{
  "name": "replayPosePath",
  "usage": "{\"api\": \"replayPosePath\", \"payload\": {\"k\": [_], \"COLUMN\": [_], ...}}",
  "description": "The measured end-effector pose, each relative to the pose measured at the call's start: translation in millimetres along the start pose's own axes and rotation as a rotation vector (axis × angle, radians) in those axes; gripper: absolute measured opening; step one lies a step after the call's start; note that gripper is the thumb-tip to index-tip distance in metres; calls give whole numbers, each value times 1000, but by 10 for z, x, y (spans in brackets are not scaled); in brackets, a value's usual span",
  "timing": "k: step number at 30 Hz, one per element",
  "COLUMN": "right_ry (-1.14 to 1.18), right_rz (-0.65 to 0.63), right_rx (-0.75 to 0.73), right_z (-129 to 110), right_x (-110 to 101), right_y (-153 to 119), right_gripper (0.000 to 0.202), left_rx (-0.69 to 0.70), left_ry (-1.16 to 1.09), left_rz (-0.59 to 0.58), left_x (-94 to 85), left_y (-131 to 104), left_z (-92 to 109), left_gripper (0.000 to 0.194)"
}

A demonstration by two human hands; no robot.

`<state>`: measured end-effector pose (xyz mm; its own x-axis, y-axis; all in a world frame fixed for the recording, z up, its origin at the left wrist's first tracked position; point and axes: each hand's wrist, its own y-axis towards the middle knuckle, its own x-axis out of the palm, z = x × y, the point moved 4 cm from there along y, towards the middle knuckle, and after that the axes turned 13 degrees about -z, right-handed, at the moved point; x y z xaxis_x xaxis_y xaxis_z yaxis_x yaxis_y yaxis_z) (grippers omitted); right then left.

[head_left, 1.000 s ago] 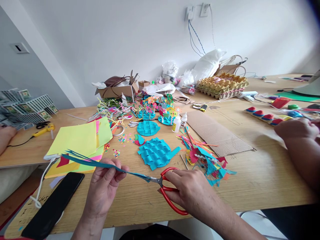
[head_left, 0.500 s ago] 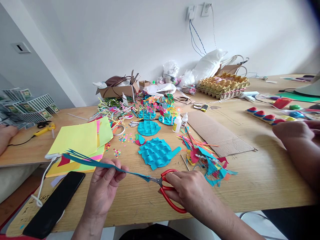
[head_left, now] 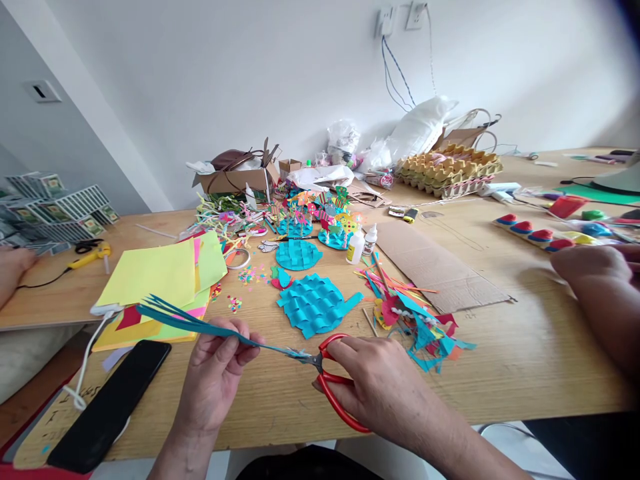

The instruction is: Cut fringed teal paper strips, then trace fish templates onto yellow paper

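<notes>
Several blue paper strips (head_left: 193, 325) are pinched between the thumb and fingers of my left hand (head_left: 214, 373), their loose ends fanned out to the left. My right hand (head_left: 380, 380) grips red-handled scissors (head_left: 333, 405), with the blades at the right end of the strips. Cut fringes show around the blades; how far these are parted is hard to see. Beyond my hands lies a woven blue paper piece (head_left: 315, 303) with one strip sticking out to the right. A smaller blue woven disc (head_left: 299, 255) sits behind it.
Yellow paper sheets (head_left: 150, 270) and a black phone (head_left: 113, 403) lie at left. Paper scraps (head_left: 420, 327), cardboard (head_left: 440, 267) and glue bottles (head_left: 355, 247) are at right. Egg trays (head_left: 447, 172) stand at the back. Other people's hands (head_left: 593, 263) show at the right and left edges.
The scissors have closed somewhat, their handles nearer together. Both hands have shifted slightly with the strips, and the view has moved a little.
</notes>
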<state>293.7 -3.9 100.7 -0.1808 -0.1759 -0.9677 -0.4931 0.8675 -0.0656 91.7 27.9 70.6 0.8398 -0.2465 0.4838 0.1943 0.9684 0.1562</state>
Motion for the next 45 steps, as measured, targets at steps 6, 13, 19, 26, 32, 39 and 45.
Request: {"api": "replayPosePath", "payload": {"k": [6,13,19,26,32,39,45], "right_ry": [-6,-33,-62,-109,-124,-42,-19], "right_rz": [13,19,19,34,6,-52,-50], "right_rx": [-15,-23,-40,-66,-68,-25,-7], "right_z": [-24,-8,5,4,-2,-22,-42], "right_x": [-32,-7,10,35,59,39,50], "right_y": [24,46,48,31,29,60,46], "right_gripper": [10,12,10,13,16,12,6], "left_rx": [-11,-25,-31,-41,-49,-42,-70], "left_ry": [-11,-20,-26,-43,-41,-27,-27], "left_rz": [0,19,35,76,77,57,49], "left_x": [-1,-23,-42,-57,-58,-53,-10], "left_y": [-15,-15,-26,-41,-51,-72,-97], "left_z": [-56,-57,-70,-79,-78,-79,-112], "left_gripper": [13,13,14,17,16,14,14]}}
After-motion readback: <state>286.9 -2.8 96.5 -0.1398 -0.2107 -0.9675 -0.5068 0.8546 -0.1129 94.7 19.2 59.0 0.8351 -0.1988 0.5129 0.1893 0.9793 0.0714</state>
